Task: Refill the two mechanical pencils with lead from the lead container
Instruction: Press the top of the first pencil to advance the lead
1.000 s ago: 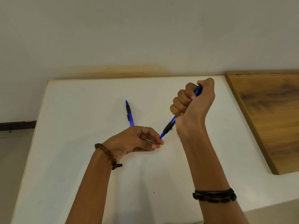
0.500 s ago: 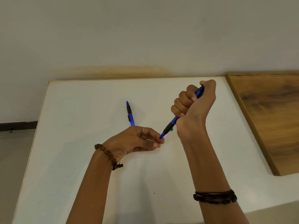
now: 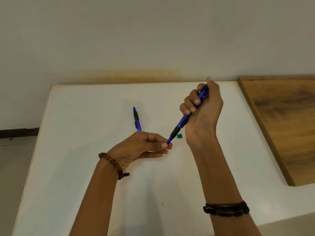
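Head view, my right hand [image 3: 203, 109] clenched around a blue mechanical pencil [image 3: 185, 118] with black grip, tip slanting down to my left hand [image 3: 144, 145], left fingertips [image 3: 164, 145] pinched at that tip, second blue pencil [image 3: 136, 119] lying on the white table [image 3: 76, 133], small green piece [image 3: 179, 136] beside my right wrist.

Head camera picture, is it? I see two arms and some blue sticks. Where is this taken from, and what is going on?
Yes: the camera sits on a person's head, looking down at their own hands over a white table. The right hand grips a blue mechanical pencil, tip pointing down toward the left hand, whose fingertips pinch together right at that tip; any lead there is too thin to make out. A second blue pencil and a small green piece lie on the table. A wooden board lies to the right.
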